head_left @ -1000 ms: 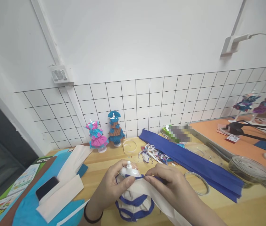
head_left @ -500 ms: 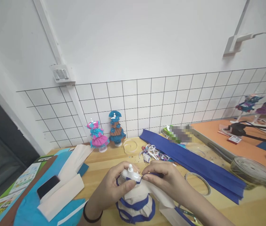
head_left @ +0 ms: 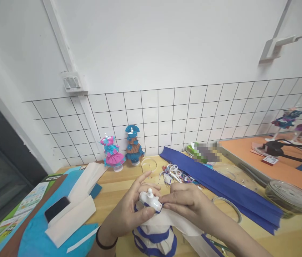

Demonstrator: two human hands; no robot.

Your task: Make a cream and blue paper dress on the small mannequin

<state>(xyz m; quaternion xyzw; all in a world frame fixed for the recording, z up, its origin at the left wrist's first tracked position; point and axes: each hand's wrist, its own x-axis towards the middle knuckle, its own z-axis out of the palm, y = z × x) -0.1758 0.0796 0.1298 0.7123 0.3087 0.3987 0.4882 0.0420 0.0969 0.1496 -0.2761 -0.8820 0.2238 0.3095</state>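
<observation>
A small white mannequin [head_left: 151, 203] stands before me, dressed in a tiered skirt [head_left: 156, 237] of cream crepe paper with blue edges. My left hand [head_left: 126, 212] wraps round its upper body, thumb in front, index finger lifted and the other fingers partly hidden behind. At the mannequin's right side, my right hand [head_left: 187, 203] has thumb and fingers pinched together at the end of a cream crepe paper strip [head_left: 181, 223]. That strip runs round the chest and trails down to the right under my right wrist. The exact pinch spot is mostly covered by the fingers.
Two finished paper-dressed mannequins, one pink [head_left: 113, 157] and one teal-brown [head_left: 134, 146], stand by the wall. A long blue crepe sheet [head_left: 220, 189], ribbon scraps [head_left: 176, 173], a tape roll [head_left: 227, 207] and a ribbon spool [head_left: 290, 194] lie right. Left are a phone [head_left: 57, 209] and folded cream paper [head_left: 72, 221].
My left index finger has lifted away from the mannequin. The mannequin's top is turned and tilted slightly to the right. My right hand keeps its pinch beside it. The camera view has shifted a little.
</observation>
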